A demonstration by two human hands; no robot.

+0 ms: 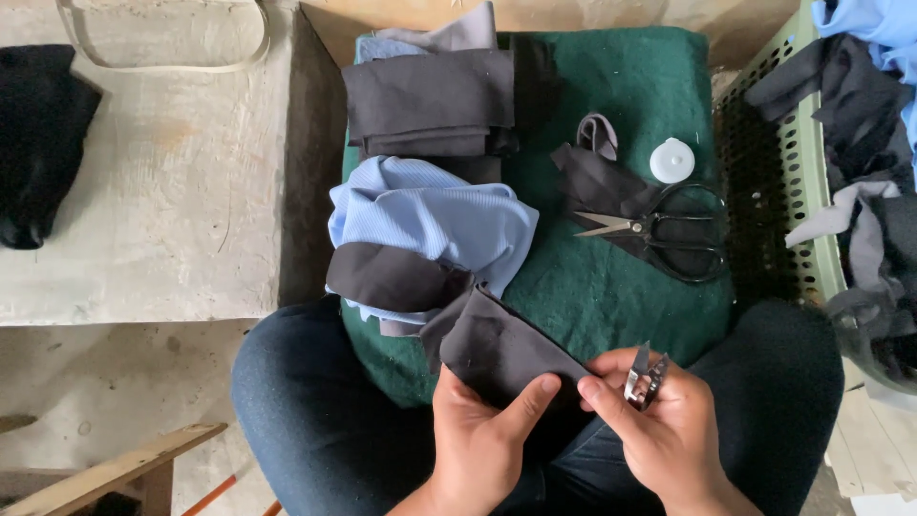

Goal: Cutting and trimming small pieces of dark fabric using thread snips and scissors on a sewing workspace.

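Pinching dark cloth piece (501,349) w/ left hand (482,435) fingers; right hand (659,425) fingers curled around small thread snips (645,377).

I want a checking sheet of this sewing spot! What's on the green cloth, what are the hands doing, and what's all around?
Surface: green felt pad across the person's lap.
Job's things: dark fabric piece; small thread snips.
Clutter: blue ribbed garment, folded dark pieces, black scissors, white round spool.
Grips: left hand pinches the dark fabric piece; right hand holds the snips.
Cables: nothing seen.
Surroundings: green basket of cloth to the right, concrete ledge to the left.
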